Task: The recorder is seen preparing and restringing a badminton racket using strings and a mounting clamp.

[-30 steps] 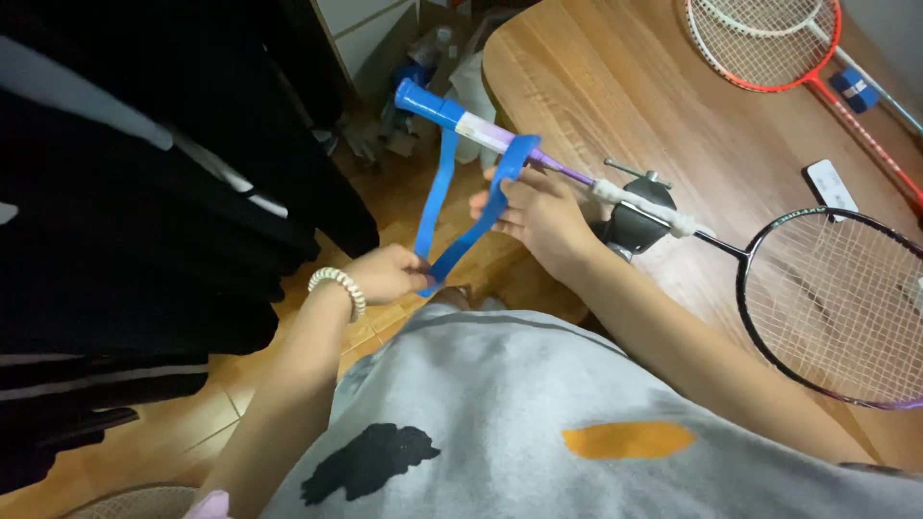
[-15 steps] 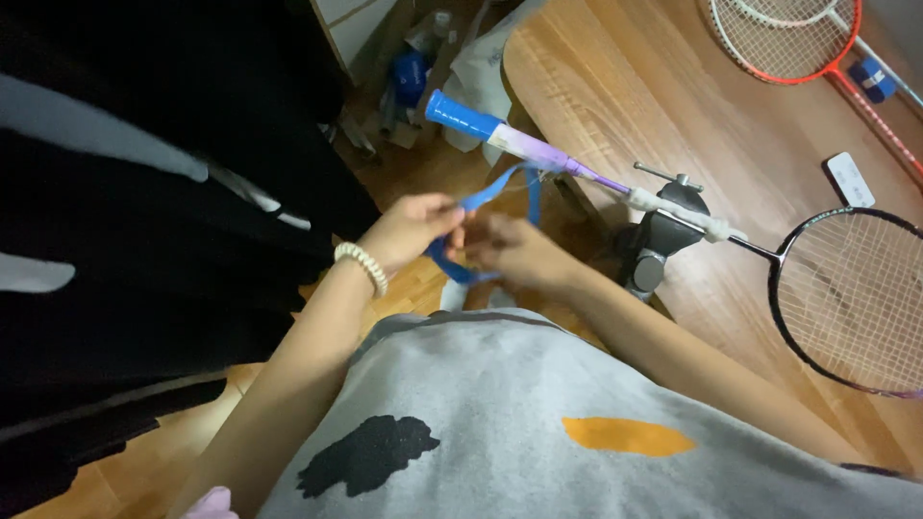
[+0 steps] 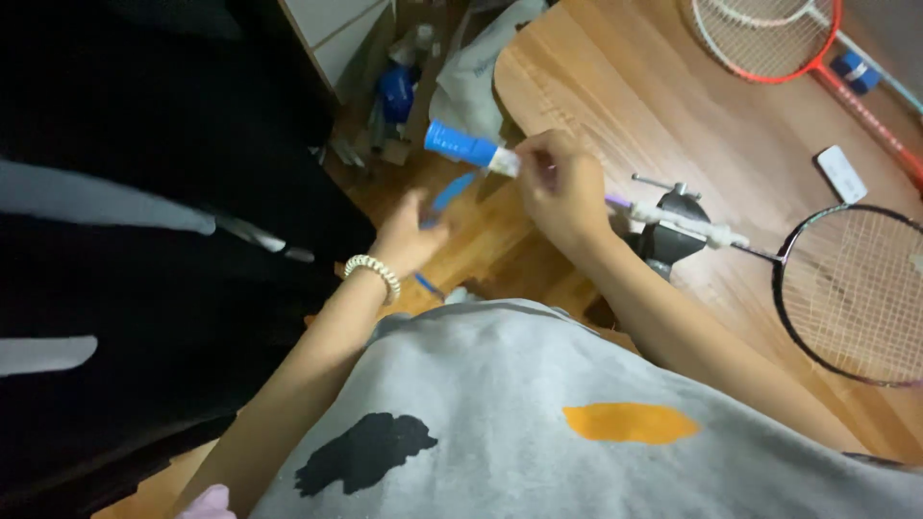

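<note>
1. Wooden counter (image 3: 673,106) fills the upper right, with floor clutter off its left edge.
2. At that edge a black racket (image 3: 846,288) sits clamped in a small vise (image 3: 668,235), handle (image 3: 461,146) overhanging.
3. The right hand (image 3: 567,192) has its fingers clenched on the handle; the left hand (image 3: 409,235) pinches blue grip tape (image 3: 450,192), blurred.
4. Judged risk: slack tape could wrinkle or overlap unevenly.
5. Farther along the counter lie a red racket (image 3: 769,38) and a white remote (image 3: 839,173); nothing blocks the hands.

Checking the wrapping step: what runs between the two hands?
In the head view, blurred blue grip tape spans from left hand up toward right hand.
</note>
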